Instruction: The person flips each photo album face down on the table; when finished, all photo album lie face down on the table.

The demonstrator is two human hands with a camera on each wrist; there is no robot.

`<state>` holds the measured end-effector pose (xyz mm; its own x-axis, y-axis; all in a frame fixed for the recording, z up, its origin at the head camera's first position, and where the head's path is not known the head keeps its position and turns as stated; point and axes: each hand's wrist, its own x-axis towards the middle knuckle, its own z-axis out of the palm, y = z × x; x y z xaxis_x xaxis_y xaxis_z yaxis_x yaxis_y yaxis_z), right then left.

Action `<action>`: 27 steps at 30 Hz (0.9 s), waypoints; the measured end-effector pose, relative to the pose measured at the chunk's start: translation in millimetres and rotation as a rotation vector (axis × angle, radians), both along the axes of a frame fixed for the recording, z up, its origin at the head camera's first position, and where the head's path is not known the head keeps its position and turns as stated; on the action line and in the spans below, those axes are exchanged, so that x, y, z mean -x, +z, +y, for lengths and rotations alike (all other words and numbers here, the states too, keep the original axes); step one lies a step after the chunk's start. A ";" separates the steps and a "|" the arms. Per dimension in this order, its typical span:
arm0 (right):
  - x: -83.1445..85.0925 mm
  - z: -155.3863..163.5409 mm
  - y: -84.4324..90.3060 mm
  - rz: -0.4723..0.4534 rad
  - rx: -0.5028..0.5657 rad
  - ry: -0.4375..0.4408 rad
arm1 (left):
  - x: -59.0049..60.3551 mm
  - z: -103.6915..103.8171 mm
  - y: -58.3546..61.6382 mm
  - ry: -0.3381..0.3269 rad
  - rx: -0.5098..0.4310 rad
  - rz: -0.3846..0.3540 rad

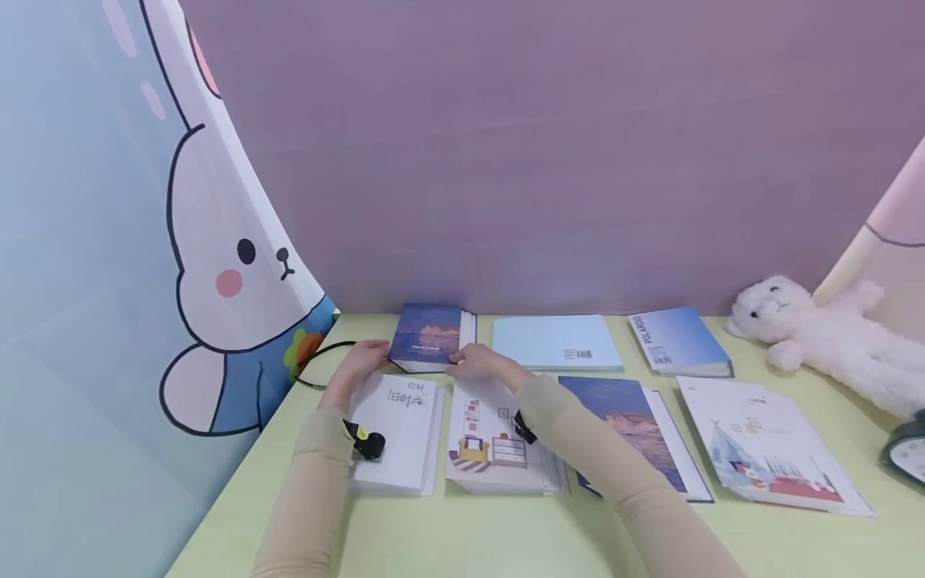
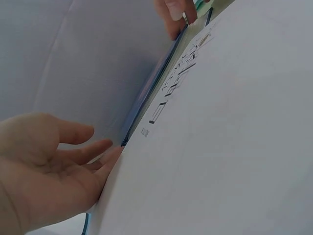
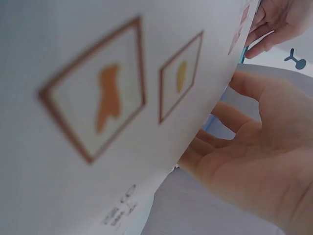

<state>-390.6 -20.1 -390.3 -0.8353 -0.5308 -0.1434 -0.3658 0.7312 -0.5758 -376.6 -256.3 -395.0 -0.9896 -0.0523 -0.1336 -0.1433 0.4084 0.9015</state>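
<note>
A dark blue photo album (image 1: pixel 426 333) with a pinkish cloud picture lies at the back left of the table. My left hand (image 1: pixel 360 363) is at its near left corner. In the left wrist view, the left hand (image 2: pixel 63 161) has its fingers extended to that corner, the thumb apart. My right hand (image 1: pixel 486 365) touches the near right corner, fingertips at the cover's edge. The right wrist view shows the right hand (image 3: pixel 259 142) with loosely bent fingers, partly hidden behind a white album (image 3: pixel 122 127). Below the hands lie a white album with dark lettering (image 1: pixel 397 425) and one with furniture drawings (image 1: pixel 480 409).
At the back lie a pale blue album (image 1: pixel 552 341) and a blue Polaroid album (image 1: pixel 682 341). A second cloud album (image 1: pixel 621 417), a tent-picture album (image 1: pixel 759 441), a white plush toy (image 1: pixel 817 337) and a dark round clock (image 1: pixel 906 449) are to the right. A black cord (image 1: pixel 318 352) loops at the left.
</note>
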 end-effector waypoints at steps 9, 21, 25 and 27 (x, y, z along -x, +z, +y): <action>-2.5 -8.8 0.8 0.013 0.030 0.037 | -6.7 -0.4 11.9 0.086 -0.068 0.006; -4.3 -6.4 -0.1 -0.021 0.065 0.015 | -7.1 14.0 18.1 0.130 -0.264 0.072; -2.4 -4.3 0.1 -0.003 0.069 -0.013 | -7.4 19.3 22.2 0.138 -0.309 0.081; -2.4 -3.4 1.2 -0.005 0.088 -0.025 | -6.9 21.2 24.5 0.149 -0.324 0.079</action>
